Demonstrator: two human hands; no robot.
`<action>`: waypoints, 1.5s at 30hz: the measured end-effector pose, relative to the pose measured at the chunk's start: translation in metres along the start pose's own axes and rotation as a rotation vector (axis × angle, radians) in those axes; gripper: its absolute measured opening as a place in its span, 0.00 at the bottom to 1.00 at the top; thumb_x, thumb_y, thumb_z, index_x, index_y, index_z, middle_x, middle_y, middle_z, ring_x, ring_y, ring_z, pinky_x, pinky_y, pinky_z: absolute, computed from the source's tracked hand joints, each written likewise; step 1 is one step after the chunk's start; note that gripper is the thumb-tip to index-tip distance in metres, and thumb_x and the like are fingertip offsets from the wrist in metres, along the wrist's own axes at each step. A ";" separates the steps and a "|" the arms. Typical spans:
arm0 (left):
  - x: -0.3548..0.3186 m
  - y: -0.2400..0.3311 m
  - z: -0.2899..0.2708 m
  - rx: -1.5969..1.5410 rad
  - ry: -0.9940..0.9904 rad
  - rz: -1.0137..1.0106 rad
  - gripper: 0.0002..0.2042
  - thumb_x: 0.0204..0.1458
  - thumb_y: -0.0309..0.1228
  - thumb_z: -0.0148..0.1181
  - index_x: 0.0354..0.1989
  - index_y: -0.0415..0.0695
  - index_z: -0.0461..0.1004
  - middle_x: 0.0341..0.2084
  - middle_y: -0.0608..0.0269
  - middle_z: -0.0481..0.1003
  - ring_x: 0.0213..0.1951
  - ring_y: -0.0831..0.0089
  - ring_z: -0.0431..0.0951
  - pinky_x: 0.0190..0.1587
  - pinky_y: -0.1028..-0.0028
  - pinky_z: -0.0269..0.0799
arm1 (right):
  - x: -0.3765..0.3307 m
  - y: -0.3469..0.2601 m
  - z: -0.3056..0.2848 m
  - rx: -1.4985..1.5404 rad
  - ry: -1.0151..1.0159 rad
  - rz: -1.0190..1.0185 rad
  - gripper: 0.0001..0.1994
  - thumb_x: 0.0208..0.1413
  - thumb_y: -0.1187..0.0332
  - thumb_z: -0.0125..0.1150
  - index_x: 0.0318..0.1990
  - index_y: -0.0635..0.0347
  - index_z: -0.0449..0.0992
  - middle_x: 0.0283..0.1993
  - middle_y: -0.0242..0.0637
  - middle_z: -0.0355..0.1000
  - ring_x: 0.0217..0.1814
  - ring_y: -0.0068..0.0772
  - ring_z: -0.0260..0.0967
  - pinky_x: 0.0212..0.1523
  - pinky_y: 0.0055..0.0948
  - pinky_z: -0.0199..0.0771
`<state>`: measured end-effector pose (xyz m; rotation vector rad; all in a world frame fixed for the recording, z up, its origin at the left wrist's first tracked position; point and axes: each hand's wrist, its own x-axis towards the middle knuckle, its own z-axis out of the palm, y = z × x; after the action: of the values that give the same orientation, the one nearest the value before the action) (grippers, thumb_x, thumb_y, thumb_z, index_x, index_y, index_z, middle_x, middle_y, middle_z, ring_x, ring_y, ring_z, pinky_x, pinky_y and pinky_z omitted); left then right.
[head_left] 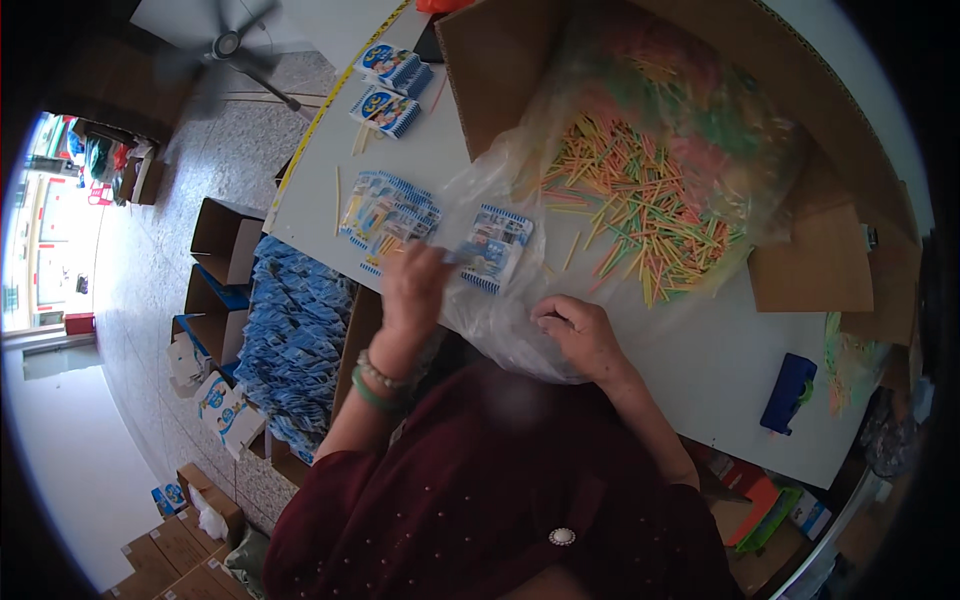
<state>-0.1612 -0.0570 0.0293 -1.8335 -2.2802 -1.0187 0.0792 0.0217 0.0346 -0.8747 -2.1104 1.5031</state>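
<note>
Left hand: the left hand [412, 285] is raised over the table [700, 350], fingers [432, 258] pinched shut on a small blue packet [462, 256], blurred by motion.
Right hand: the right hand [580, 335] rests on the clear plastic bag [500, 310] at the table's near edge, fingers curled loosely; I cannot tell whether they grip anything.
Packet position: held just above a filled blue-and-white pack [497, 245] lying flat, with a small heap of like packs [388, 212] to its left.
Sticks: coloured sticks [640, 200] spill from the bag inside an open cardboard box [640, 120]; a few stray sticks [572, 250] lie on the table near the packs.
Doing it well: judged from the grip, keep the packet's mouth upward and level so nothing slides out, and hold the bag flat with the other hand so sticks stay within reach.
Other things: two more packs [390, 90] lie at the far end of the table, a blue tool [790, 392] by the right edge, and a crate of blue packs [295, 340] on the floor to the left.
Hard to see: the packet's contents are smeared, possibly sticks; the right palm hides what lies under it; the box's far side is cut off by the rim.
</note>
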 end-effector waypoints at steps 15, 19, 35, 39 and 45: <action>0.020 -0.002 0.023 0.221 0.041 0.003 0.19 0.47 0.35 0.64 0.47 0.44 0.70 0.37 0.53 0.70 0.40 0.52 0.71 0.44 0.59 0.64 | -0.030 0.014 -0.077 -0.321 0.333 0.116 0.06 0.51 0.76 0.56 0.37 0.62 0.73 0.33 0.37 0.74 0.35 0.32 0.72 0.37 0.28 0.71; 0.020 0.032 0.043 0.297 -0.132 -0.191 0.22 0.43 0.42 0.67 0.42 0.43 0.69 0.37 0.54 0.68 0.41 0.53 0.69 0.44 0.58 0.62 | -0.015 0.014 -0.115 -0.976 0.442 0.082 0.11 0.48 0.74 0.57 0.40 0.63 0.74 0.40 0.39 0.73 0.45 0.41 0.69 0.45 0.37 0.69; 0.015 0.109 0.064 -0.444 -0.555 0.652 0.07 0.43 0.24 0.58 0.32 0.42 0.72 0.32 0.58 0.71 0.34 0.60 0.72 0.39 0.65 0.70 | 0.002 0.025 -0.109 -1.143 0.156 0.427 0.30 0.44 0.60 0.66 0.55 0.63 0.66 0.52 0.42 0.65 0.57 0.41 0.61 0.58 0.40 0.58; 0.014 0.139 0.086 -0.329 -0.619 0.743 0.12 0.44 0.27 0.59 0.40 0.42 0.73 0.35 0.57 0.70 0.37 0.61 0.72 0.41 0.66 0.70 | -0.008 0.038 -0.120 -1.218 0.244 0.208 0.29 0.44 0.62 0.65 0.54 0.63 0.66 0.50 0.41 0.64 0.57 0.41 0.61 0.59 0.40 0.58; 0.020 0.145 0.084 -0.229 -0.899 0.673 0.23 0.44 0.32 0.62 0.53 0.53 0.72 0.39 0.56 0.66 0.45 0.59 0.68 0.52 0.60 0.64 | -0.003 0.033 -0.134 -1.129 0.172 0.189 0.26 0.44 0.64 0.63 0.53 0.63 0.68 0.48 0.41 0.64 0.55 0.40 0.61 0.58 0.41 0.58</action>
<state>-0.0086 0.0148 0.0383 -3.3014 -1.5260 -0.3675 0.1764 0.1193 0.0489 -1.4979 -2.7240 0.1245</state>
